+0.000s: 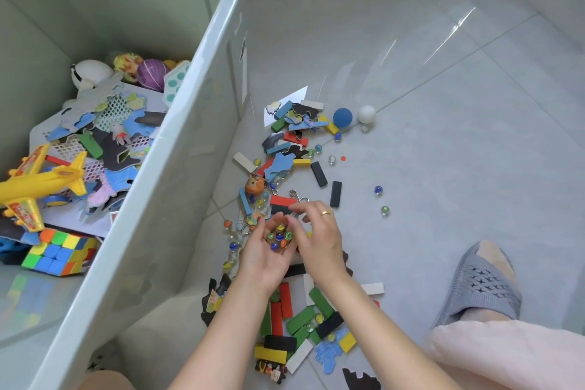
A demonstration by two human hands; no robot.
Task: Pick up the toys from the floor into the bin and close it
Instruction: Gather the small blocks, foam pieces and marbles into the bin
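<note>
The left hand lay palm-up, cupped around a clutch of marbles, while the right hand hovered just beside it with fingers loosely curled, holding nothing visible. Blocks and puzzle pieces cluttered the floor around and beyond both hands. Left of them rose the bin rim, its lid off; to the right the floor lay mostly bare.

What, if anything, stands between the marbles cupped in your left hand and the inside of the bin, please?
Only the bin's near wall: its rim rises between the left hand, which cups the marbles, and the toys inside. The bin is open on top, so lifting over the rim should clear it.
</note>
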